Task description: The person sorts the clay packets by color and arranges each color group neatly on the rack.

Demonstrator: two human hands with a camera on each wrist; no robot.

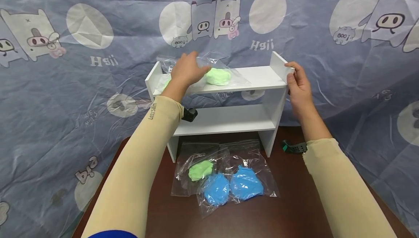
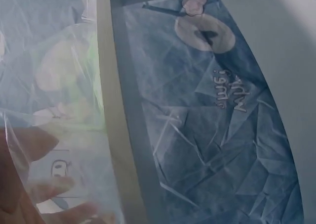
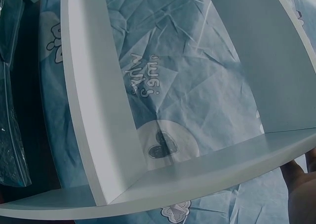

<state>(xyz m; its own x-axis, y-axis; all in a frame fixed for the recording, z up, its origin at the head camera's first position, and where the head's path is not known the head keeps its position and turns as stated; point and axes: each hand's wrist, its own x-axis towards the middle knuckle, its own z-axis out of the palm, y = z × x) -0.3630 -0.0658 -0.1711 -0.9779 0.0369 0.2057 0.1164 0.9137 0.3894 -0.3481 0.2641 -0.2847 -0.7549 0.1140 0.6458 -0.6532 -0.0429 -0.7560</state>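
Note:
A small white two-tier shelf (image 1: 226, 119) stands on the table. My right hand (image 1: 299, 88) grips its right side panel at the top, thumb on the front edge and fingers over the panel. Above the top board, my left hand (image 1: 188, 70) reaches over clear plastic bags with its thumb and fingers spread apart. One bag there holds a light green soft lump (image 1: 218, 76); another green lump (image 1: 167, 82) is mostly hidden by the left hand. In the left wrist view, clear film overlaps the fingers beside a blurred green patch (image 2: 95, 80).
On the dark brown table (image 1: 183, 219), before the shelf, lie clear zip bags with a green lump (image 1: 200, 170) and two blue lumps, one left (image 1: 217, 189) and one right (image 1: 246, 183). A patterned grey-blue cloth (image 1: 131, 48) hangs close behind the shelf.

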